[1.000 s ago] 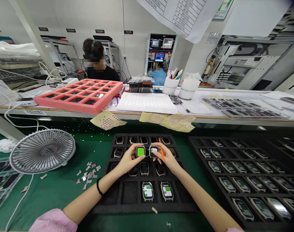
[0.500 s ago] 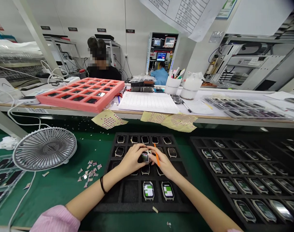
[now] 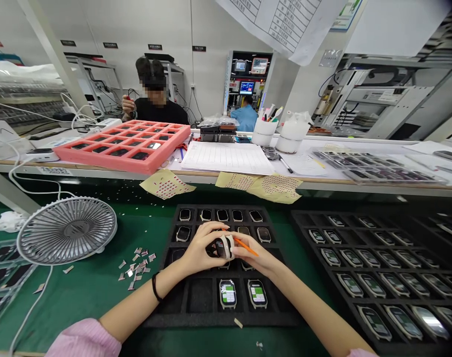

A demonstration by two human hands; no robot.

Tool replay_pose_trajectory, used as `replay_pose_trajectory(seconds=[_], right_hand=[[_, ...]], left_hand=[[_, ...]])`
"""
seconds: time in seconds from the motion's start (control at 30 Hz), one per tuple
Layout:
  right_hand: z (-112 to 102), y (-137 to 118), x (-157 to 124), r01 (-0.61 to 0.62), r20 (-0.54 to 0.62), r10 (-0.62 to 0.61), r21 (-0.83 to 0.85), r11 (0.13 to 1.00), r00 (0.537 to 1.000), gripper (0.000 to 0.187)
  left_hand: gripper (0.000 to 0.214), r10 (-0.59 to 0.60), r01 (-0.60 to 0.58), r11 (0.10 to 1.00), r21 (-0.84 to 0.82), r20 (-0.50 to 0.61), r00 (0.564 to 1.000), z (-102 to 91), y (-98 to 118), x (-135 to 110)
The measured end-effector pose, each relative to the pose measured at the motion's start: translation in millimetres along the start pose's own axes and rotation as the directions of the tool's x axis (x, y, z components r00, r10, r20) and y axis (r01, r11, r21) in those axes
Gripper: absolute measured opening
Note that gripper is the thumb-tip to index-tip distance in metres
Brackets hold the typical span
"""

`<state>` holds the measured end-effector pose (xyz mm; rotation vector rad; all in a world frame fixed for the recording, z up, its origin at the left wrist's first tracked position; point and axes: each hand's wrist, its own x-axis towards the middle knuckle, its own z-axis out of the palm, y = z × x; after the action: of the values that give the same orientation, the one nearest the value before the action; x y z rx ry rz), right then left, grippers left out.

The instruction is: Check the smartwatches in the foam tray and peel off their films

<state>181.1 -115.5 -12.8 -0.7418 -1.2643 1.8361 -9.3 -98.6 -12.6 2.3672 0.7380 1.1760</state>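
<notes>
Above a black foam tray (image 3: 200, 296), my left hand (image 3: 199, 252) grips a smartwatch body (image 3: 221, 246), tilted on its edge with the dark screen turned to the left. My right hand (image 3: 261, 255) touches the watch's right side with its fingertips and holds a thin orange stick (image 3: 246, 246) between the fingers. The kind of stick cannot be made out. Below the hands, two smartwatches (image 3: 228, 293) with lit green-and-white screens lie in the front row. Dark-screened watches (image 3: 263, 234) fill other compartments, some hidden behind my hands.
Right of the hands lies another black tray (image 3: 345, 317) of watches. On the left stand a grey fan (image 3: 77, 230) and several small loose strips (image 3: 137, 265). A shelf beyond carries a pink foam tray (image 3: 151, 166) and paper sheets (image 3: 226, 157). Two people sit farther back.
The watch has turned from facing me to standing on its edge. The orange stick has swung from steep to nearly level. Across the shelf, a person has raised a hand.
</notes>
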Motion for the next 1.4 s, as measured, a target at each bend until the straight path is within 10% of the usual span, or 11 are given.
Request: replay_pose_trajectory(seconds=[0.8, 1.13, 1.4], right_hand=[[5.1, 3.4, 4.4, 0.123, -0.104, -0.139, -0.147, 0.981, 0.985, 0.043], [-5.7, -1.9, -15.6, 0.49, -0.364, -0.598, -0.349, 0.798, 0.714, 0.051], [-3.5, 0.2, -13.4, 0.423, -0.307, -0.532, -0.357, 0.833, 0.789, 0.052]], left_hand=[[0.05, -0.023, 0.022, 1.0, 0.014, 0.022, 1.0, 1.5, -0.4, 1.6], [0.048, -0.329, 0.328, 0.939, -0.101, 0.007, 0.944, -2.0, -2.0, -1.6], [0.049, -0.321, 0.321, 0.947, -0.028, 0.001, 0.947, 0.0, -2.3, -2.8]])
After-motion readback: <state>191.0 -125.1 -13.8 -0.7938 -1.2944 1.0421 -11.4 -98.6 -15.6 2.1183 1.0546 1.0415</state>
